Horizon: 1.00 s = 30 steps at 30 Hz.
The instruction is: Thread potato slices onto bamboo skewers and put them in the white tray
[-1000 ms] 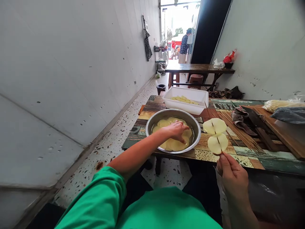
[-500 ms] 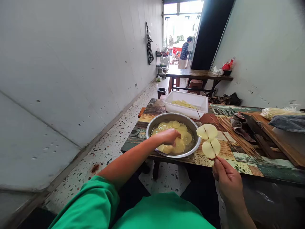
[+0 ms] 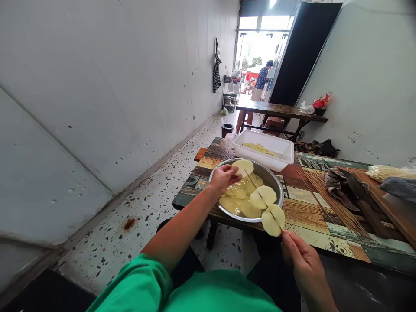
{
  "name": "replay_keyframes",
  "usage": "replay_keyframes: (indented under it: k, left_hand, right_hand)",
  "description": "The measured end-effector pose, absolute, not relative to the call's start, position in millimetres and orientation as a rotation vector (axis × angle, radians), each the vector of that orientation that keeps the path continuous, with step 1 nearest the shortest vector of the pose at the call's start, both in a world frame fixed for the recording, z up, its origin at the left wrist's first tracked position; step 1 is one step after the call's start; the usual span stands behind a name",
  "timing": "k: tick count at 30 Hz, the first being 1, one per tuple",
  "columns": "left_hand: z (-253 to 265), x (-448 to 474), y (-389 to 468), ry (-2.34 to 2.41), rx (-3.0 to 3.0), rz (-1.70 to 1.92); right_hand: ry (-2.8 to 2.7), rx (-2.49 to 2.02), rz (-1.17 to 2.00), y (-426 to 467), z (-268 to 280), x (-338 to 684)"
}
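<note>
My right hand (image 3: 300, 251) pinches the near end of a thin skewer (image 3: 250, 178). Two pale yellow potato slices (image 3: 273, 220) are threaded on it, close to my fingers. Over the bowl, my left hand (image 3: 224, 178) grips another potato slice (image 3: 243, 168) by its left edge, at the skewer's far tip. Whether the tip has pierced this slice I cannot tell. Below is a round metal bowl (image 3: 282, 203) of water with many potato slices (image 3: 234, 203) in it.
Behind the bowl stands a white plastic tub (image 3: 286, 162) with skewered slices. Bare skewers (image 3: 338, 208), a crumpled glove (image 3: 334, 184) and a wooden board (image 3: 386, 195) lie to the right on the patterned table (image 3: 299, 212). A person (image 3: 262, 80) stands by the far doorway.
My left hand has come up out of the bowl with a potato slice. My right hand has brought the skewer left, over the bowl, its tip now at that slice. The view has shifted slightly.
</note>
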<state>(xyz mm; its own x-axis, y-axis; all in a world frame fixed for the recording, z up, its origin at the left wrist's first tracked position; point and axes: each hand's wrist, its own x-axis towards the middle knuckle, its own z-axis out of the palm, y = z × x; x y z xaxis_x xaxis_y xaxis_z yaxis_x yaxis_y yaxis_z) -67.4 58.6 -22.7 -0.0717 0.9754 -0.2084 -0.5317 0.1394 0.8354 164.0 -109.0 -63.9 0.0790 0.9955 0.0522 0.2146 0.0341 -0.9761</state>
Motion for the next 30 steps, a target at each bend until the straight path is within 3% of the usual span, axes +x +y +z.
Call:
replay_keyframes:
  k: [4, 22, 30]
  left_hand:
    - [-19, -72, 54, 0.886, 0.511, 1.408]
    - [-9, -58, 38, 0.969, 0.766, 1.668]
    - [-13, -55, 35, 0.960, 0.882, 1.673]
  right_hand:
    - [-1.276, -1.372, 1.128, -112, -66, 158]
    - [-1.345, -1.459, 0.934, -110, -67, 162]
    - [-1.259, -1.439, 1.019, -111, -72, 166]
